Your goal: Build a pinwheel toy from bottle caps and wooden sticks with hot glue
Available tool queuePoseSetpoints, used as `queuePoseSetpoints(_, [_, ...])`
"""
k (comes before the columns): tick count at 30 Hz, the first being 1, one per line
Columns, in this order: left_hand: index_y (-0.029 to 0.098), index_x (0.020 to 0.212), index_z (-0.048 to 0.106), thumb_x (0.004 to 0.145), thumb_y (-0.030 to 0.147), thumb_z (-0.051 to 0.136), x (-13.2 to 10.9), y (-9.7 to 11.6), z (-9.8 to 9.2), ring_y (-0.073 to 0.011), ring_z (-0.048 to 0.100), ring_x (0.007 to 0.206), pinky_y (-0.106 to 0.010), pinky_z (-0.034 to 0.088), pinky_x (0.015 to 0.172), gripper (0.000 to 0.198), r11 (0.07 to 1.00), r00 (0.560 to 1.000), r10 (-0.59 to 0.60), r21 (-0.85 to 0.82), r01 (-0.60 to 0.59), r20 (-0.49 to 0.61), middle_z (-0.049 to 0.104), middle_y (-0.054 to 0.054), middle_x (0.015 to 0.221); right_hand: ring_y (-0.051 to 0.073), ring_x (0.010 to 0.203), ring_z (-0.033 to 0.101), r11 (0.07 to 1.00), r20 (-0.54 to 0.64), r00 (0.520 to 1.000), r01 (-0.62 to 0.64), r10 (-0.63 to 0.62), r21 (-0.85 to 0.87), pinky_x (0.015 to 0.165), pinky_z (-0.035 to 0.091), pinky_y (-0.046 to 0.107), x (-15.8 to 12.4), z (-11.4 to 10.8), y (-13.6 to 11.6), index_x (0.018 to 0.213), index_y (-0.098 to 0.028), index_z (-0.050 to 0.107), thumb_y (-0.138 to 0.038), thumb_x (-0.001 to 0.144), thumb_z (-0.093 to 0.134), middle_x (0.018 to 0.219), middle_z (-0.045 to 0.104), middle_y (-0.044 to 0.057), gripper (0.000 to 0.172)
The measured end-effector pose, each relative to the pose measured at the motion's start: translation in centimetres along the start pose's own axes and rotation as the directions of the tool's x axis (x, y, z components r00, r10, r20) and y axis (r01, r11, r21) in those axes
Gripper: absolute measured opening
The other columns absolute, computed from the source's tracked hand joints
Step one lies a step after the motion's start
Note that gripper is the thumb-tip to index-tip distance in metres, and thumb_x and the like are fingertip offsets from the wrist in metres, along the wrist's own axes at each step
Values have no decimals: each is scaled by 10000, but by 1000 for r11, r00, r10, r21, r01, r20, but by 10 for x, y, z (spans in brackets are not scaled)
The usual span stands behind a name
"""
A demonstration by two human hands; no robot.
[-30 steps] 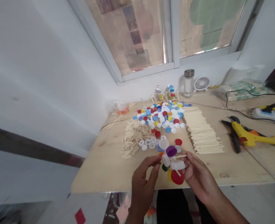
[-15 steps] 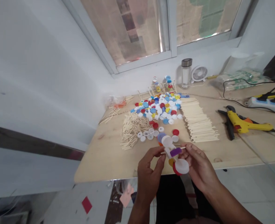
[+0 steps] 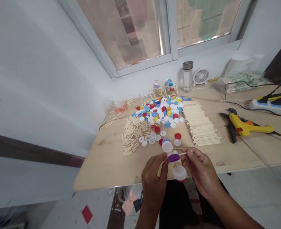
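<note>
The left hand (image 3: 154, 175) and right hand (image 3: 203, 171) pinch a white-and-purple plastic-cap assembly (image 3: 174, 158) between them, its long axis running near to far.

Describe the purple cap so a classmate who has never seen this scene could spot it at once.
Find the wooden table beneath the window, then its near edge. There the left hand and right hand hold a cluster of caps and sticks. At its middle is the purple cap, its vivid colour unlike the whitish caps above and below it.
</note>
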State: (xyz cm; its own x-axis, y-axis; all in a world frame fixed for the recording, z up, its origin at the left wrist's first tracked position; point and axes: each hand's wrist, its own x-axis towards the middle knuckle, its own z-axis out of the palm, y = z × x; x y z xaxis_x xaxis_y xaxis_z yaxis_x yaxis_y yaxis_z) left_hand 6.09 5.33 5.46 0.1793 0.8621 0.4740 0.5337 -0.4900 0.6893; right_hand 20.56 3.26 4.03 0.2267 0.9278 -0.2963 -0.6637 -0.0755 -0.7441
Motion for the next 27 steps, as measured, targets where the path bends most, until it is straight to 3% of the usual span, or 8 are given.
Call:
queuePoseSetpoints(13, [192, 817, 653, 872, 122, 445, 4, -10, -3, -159, 595, 641, -256, 468, 576, 226, 958, 973, 213, 178, -225, 84, 658, -30, 669, 140, 622, 526, 978, 18, 1000, 26, -23, -207, 630, 423, 248, 11, -11, 15, 854, -169, 716, -500, 735, 702, 683, 667, 39, 352])
queuePoseSetpoints(20, [191, 805, 602, 886, 129, 438, 5, -23, -7, -158, 578, 632, -274, 434, 609, 193, 920, 937, 274, 224, -321, 216, 641, -28, 657, 150, 618, 515, 967, 10, 999, 32, -31, -252, 612, 412, 238, 14, -10, 17, 778, -178, 722, -530, 697, 718, 645, 649, 34, 362])
queuePoseSetpoints(27, [186, 837, 603, 881, 95, 420, 13, -28, -7, -150, 568, 581, -278, 408, 578, 209, 876, 899, 377, 228, -425, 224, 634, -19, 619, 154, 612, 528, 952, 57, 998, 49, -33, -302, 605, 414, 243, 21, -11, 23, 794, -188, 728, -540, 715, 697, 605, 622, 23, 362])
